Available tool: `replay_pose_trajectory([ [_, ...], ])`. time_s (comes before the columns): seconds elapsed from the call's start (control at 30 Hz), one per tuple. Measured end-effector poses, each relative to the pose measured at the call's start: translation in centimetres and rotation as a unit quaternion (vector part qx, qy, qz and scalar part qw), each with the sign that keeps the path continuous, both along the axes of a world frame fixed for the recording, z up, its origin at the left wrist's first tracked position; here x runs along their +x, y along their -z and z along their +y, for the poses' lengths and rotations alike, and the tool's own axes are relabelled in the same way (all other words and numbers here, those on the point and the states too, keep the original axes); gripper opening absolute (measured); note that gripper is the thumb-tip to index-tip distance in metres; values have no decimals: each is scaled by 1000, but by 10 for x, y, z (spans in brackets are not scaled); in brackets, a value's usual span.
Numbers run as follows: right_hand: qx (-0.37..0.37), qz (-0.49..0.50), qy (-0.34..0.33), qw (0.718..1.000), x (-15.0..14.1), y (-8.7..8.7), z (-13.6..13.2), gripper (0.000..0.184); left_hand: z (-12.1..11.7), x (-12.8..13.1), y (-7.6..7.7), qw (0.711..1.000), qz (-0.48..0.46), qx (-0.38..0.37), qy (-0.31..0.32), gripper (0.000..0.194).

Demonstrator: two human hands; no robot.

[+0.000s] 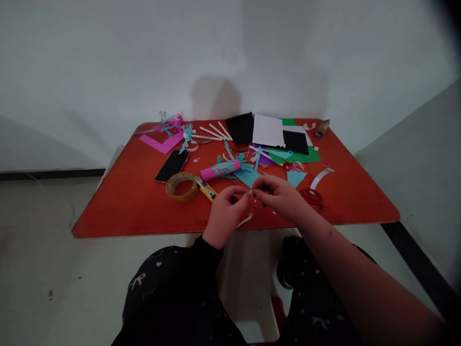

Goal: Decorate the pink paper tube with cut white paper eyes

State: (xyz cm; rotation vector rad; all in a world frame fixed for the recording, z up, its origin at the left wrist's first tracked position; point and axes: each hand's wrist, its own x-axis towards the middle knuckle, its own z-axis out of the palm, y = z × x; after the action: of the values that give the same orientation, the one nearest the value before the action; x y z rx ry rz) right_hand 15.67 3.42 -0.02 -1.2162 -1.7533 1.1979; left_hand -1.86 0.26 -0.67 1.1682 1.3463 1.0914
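My left hand (226, 211) and my right hand (275, 194) meet over the near edge of the table. Between their pinched fingertips is a tiny white piece (251, 192), too small to tell whether paper or tape. Just beyond them lies a pink paper tube (221, 169) wrapped with fringed light-blue paper. Left of my left hand are a yellow-handled box cutter (206, 189) and a roll of clear tape (181, 187). Red-handled scissors (311, 196) rest right of my right hand, partly hidden by it. A curled white strip (245, 220) lies below my fingers.
The red table (126, 206) stands against a wall. On it are a phone (172, 166), a pink paper piece (162, 143), white sticks (216, 132), black sheets (240, 129), a white sheet (268, 130), green paper (311, 154) and a brown tube (322, 128).
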Motion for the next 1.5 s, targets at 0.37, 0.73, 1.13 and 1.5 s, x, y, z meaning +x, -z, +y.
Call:
replay_pose_trajectory([
  [0.37, 225, -133, 42, 964, -11, 6, 0, 10, 2, -9, 3, 986, 133, 103, 8, 16],
  [0.73, 275, -106, 78, 953, -5, 4, 19, 14, 54, -68, -15, 760, 641, 109, -21, 39],
  [1.13, 247, -67, 135, 957, 10, 8, 28, 9, 75, -97, -17, 805, 580, 117, 27, 36],
  [1.5, 227, -55, 128, 964, 1, 7, 26, 11, 79, -99, 0, 891, 394, 224, 10, 39],
])
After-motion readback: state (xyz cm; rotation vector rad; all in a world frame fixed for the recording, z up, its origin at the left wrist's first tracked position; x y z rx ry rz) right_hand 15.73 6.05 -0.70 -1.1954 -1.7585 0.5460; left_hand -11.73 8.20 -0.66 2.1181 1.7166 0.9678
